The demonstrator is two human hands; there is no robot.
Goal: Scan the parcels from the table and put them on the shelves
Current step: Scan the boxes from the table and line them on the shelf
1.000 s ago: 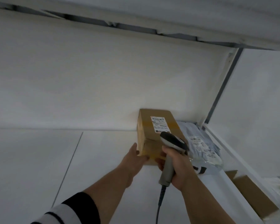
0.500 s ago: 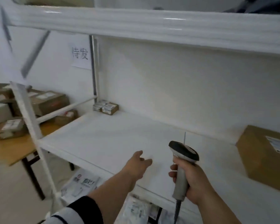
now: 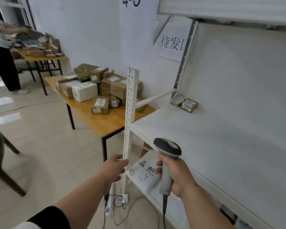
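My right hand (image 3: 177,174) grips a grey barcode scanner (image 3: 167,152) by its handle, in front of the white shelf (image 3: 196,139). My left hand (image 3: 113,169) is stretched forward with relaxed fingers and holds nothing, beside the shelf's perforated post (image 3: 130,113). Several cardboard parcels (image 3: 100,104) are piled on a wooden table (image 3: 106,123) to the left of the shelf. Two small boxes (image 3: 184,102) sit at the back left of the shelf board.
A white mailer bag (image 3: 144,172) lies on the lower shelf board. A power strip and cables (image 3: 117,200) lie on the floor by the post. A dark chair (image 3: 0,162) stands at left. A person (image 3: 5,63) stands by a second loaded table (image 3: 40,53).
My view has swung left, from the brown box on the shelf to the shelf's end and the parcel table. My left hand let go of that box and now reaches out with nothing in it.
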